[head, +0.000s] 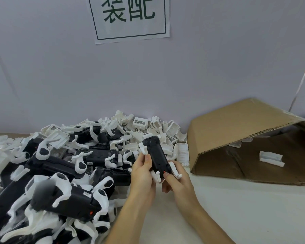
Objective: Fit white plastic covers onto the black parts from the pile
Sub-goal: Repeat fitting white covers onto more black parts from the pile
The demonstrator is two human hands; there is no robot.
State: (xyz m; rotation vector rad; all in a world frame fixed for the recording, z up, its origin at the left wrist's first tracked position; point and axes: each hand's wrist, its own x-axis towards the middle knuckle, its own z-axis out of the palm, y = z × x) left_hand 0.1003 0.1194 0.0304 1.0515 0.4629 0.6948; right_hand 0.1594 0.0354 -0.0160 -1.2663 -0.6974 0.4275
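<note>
A heap of black parts and white covers (88,155) fills the table's left; a cardboard box (236,138) lies tipped at right, its contents mostly hidden; above the table I hold one black part (157,155), left hand (143,170) gripping its side, right hand (176,180) clasping its lower end, steadying it, I judge, for a cover; whether one is seated I cannot tell.

Pale lilac wall (209,59) bearing a paper sign (130,18); white tabletop (253,208) below.
</note>
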